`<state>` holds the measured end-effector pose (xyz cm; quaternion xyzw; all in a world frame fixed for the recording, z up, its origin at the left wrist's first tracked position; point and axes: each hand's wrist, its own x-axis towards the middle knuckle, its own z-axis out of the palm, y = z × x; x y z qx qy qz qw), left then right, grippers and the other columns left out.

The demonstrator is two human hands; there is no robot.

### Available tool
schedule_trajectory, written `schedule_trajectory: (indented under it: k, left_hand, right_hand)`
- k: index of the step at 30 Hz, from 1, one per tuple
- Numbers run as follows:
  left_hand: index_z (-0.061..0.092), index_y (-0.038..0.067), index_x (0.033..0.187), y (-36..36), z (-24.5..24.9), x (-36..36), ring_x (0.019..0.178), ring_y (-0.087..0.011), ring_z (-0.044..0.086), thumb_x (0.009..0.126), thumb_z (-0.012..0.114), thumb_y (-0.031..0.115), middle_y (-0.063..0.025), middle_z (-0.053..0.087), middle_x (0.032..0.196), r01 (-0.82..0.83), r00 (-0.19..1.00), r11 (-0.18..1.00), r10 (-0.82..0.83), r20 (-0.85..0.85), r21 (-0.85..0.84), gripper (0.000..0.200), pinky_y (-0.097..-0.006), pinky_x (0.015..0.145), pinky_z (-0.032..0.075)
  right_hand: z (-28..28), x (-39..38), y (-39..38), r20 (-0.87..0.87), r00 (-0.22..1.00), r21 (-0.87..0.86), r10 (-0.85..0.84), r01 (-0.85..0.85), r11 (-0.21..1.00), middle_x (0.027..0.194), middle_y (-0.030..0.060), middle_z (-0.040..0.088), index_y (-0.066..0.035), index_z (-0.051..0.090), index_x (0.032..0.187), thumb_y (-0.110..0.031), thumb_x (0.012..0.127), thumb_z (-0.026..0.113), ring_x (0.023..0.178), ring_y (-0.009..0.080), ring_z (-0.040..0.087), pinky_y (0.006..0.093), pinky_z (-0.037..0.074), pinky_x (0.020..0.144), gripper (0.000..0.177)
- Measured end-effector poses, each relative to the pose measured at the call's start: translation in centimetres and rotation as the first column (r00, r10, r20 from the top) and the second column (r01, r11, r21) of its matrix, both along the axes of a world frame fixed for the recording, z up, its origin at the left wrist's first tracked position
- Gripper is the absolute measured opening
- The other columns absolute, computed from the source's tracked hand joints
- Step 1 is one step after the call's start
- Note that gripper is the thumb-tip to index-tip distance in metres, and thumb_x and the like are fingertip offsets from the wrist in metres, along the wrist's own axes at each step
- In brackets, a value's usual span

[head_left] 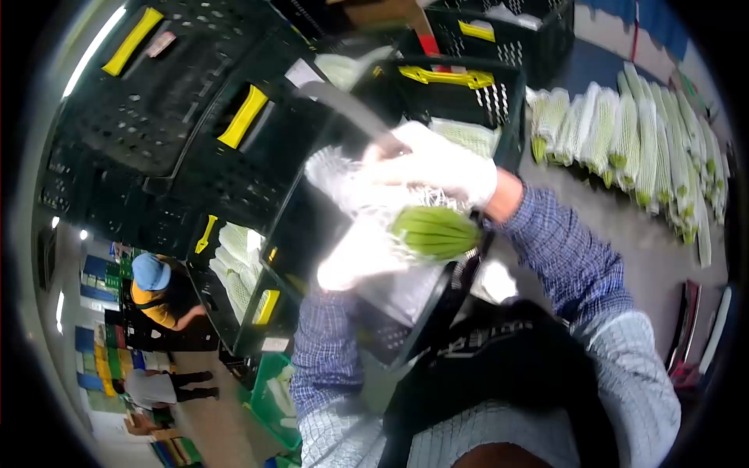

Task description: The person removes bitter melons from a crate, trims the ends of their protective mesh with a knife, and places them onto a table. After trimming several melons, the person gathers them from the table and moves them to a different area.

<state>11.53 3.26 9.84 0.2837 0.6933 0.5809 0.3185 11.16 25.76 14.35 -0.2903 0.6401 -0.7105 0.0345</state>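
Gripping netted gourd [435,232] from left, left hand [359,257] wraps it; right hand [437,165] just beyond gourd's far side, fisted on knife [343,105], blade pointing far-left over crate [511,90].

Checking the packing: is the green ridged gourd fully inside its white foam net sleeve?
Partly in: one end of the green ridged gourd pokes bare from the white foam net sleeve, which the left hand holds.
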Motion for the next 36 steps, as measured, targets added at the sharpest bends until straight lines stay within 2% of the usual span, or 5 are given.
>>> schedule_trajectory:
  k: [4,11,24,31,36]
  left_hand:
    - [0.043,0.003,0.142,-0.9,-2.3,1.1,0.122,-0.0274,0.054,0.081,0.079,0.02,-0.0152,0.053,0.137,-0.166,0.95,0.986,0.169,-0.263,0.034,0.073,-0.039,0.104,0.047]
    - [0.046,0.004,0.14,0.8,-2.1,-1.9,0.119,-0.0264,0.055,0.082,0.078,0.019,-0.0143,0.055,0.134,-0.368,0.92,0.872,0.391,-0.005,0.323,0.067,-0.0383,0.102,0.047]
    - [0.051,0.004,0.136,1.2,-2.1,-2.4,0.114,-0.0245,0.057,0.086,0.075,0.018,-0.0127,0.059,0.129,-0.438,0.895,0.814,0.437,0.093,0.381,0.057,-0.037,0.1,0.047]
    - [0.054,0.005,0.134,1.4,-2.5,-2.4,0.112,-0.0235,0.058,0.088,0.073,0.018,-0.0119,0.061,0.126,-0.451,0.886,0.808,0.457,0.079,0.38,0.051,-0.0363,0.098,0.048]
    - [0.056,0.005,0.132,1.5,-2.8,-3.1,0.11,-0.0228,0.059,0.089,0.072,0.017,-0.0112,0.062,0.124,-0.442,0.882,0.818,0.471,0.012,0.367,0.047,-0.0358,0.097,0.048]
  right_hand:
    - [0.9,-1.3,0.7,-0.057,0.99,0.217,0.129,-0.114,0.969,0.082,0.0035,0.07,-0.005,0.073,0.092,-0.027,0.085,0.073,0.074,0.0101,0.063,0.0255,0.051,0.067,0.024]
    - [1.0,-3.6,-1.6,-0.084,0.989,0.316,0.125,-0.093,0.944,0.065,0.0007,0.063,-0.003,0.072,0.082,-0.022,0.076,0.081,0.054,0.0063,0.051,0.0242,0.038,0.048,0.021]
    - [2.0,-3.0,-2.6,-0.066,0.977,0.174,0.203,-0.189,0.966,0.068,0.0027,0.066,-0.003,0.073,0.083,-0.02,0.076,0.081,0.058,0.0085,0.057,0.0242,0.044,0.052,0.02]
    - [2.5,-2.2,-3.0,-0.067,0.986,0.238,0.154,-0.134,0.962,0.075,0.0019,0.066,-0.004,0.072,0.088,-0.024,0.086,0.072,0.065,0.0083,0.058,0.0251,0.047,0.059,0.021]
    - [3.0,-1.9,-2.7,-0.199,0.979,0.062,0.036,-0.024,0.998,0.079,0.0026,0.068,-0.005,0.072,0.09,-0.029,0.087,0.072,0.068,0.0086,0.061,0.0246,0.051,0.063,0.024]
